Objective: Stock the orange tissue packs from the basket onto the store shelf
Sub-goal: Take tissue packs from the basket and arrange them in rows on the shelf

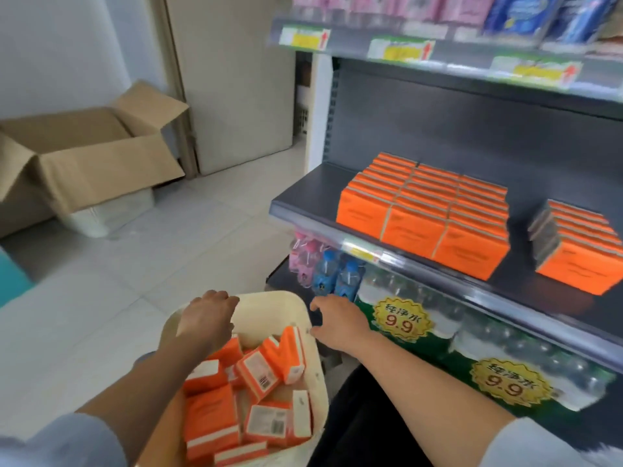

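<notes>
Under the shelf [313,192], water bottles [337,276]; cardboard box [84,163] left.

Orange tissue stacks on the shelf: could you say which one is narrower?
The right-hand stack, one pack wide and standing apart; the left block is three packs wide.

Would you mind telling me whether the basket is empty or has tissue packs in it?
Not empty: the basket holds a loose, jumbled heap of orange tissue packs, lying at mixed angles.
</notes>
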{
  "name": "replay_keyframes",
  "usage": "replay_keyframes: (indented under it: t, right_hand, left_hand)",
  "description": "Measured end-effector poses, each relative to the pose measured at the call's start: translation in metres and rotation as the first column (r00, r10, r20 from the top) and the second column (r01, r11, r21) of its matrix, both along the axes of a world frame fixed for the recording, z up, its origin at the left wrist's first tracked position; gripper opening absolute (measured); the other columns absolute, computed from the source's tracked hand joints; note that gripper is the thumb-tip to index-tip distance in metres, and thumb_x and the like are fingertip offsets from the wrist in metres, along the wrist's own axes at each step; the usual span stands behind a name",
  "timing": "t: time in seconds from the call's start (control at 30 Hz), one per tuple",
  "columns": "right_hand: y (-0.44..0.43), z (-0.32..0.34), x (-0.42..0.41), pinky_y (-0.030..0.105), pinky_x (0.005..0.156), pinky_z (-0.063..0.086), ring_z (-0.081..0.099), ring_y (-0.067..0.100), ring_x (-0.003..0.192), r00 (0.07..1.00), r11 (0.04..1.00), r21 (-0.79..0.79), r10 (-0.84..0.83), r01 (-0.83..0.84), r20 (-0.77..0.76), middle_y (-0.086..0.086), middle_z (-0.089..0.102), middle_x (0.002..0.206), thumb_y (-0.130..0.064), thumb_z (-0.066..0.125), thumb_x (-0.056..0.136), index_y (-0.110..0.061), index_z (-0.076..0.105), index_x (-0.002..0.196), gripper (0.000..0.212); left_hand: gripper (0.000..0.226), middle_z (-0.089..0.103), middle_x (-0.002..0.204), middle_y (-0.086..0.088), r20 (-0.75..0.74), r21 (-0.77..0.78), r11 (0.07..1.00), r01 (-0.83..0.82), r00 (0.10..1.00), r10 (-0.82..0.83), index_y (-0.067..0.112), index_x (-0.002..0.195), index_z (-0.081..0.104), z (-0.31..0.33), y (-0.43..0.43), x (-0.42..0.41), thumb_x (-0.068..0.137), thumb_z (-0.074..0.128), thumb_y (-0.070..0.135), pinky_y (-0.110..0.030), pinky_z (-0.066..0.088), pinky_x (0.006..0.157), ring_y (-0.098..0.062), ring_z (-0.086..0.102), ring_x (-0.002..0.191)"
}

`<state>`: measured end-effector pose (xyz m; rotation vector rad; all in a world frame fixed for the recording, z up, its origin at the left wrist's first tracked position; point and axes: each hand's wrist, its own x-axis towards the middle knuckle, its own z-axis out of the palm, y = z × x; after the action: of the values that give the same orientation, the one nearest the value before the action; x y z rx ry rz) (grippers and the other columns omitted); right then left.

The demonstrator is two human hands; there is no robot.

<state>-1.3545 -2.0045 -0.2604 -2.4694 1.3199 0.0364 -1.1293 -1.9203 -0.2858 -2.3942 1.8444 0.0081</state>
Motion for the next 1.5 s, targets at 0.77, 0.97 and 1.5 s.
replay_keyframes:
  t: [0.77, 0.97, 1.5]
  right_hand:
    - [-0.007, -0.184, 0.088, 0.035, 0.081, 0.047, 0.055, 0.027, 0.111, 0.932, 0.880, 0.359, -0.207, 0.310, -0.297, 0.009, 0.054, 0.120, -0.030, 0.063, 0.089, -0.016, 0.041, 0.131, 0.049]
    - [-0.007, -0.211, 0.096, 0.037, 0.083, 0.053, 0.061, 0.028, 0.108, 0.907, 0.903, 0.235, -0.280, 0.360, -0.314, 0.014, 0.057, 0.125, -0.030, 0.053, 0.097, -0.009, 0.003, 0.152, 0.077]
    - [-0.042, -0.162, 0.117, 0.036, 0.089, 0.044, 0.054, 0.023, 0.114, 0.956, 0.882, 0.411, -0.285, 0.233, 0.070, 0.000, 0.054, 0.125, -0.024, 0.051, 0.094, -0.031, 0.049, 0.133, 0.040]
  left_hand:
    - [0.060, 0.037, 0.141, -0.007, -0.271, 0.450, 0.873, -0.191, 0.902, 0.336, 0.020, 0.146, 0.021, -0.203, 0.017, 0.071, 0.092, 0.046, 0.014, -0.038, 0.042, 0.101, -0.026, 0.044, 0.125]
    - [0.037, 0.049, 0.129, -0.006, -0.098, 0.498, 0.850, -0.171, 0.963, 0.251, 0.018, 0.131, 0.040, -0.220, 0.003, 0.074, 0.094, 0.042, 0.014, -0.035, 0.043, 0.098, -0.024, 0.043, 0.120]
    - [0.016, 0.062, 0.084, -0.003, -0.954, 0.264, 0.773, -0.576, -0.037, 0.298, 0.023, 0.094, 0.060, -0.158, -0.036, 0.079, 0.100, 0.045, 0.024, -0.027, 0.044, 0.062, -0.023, 0.057, 0.078]
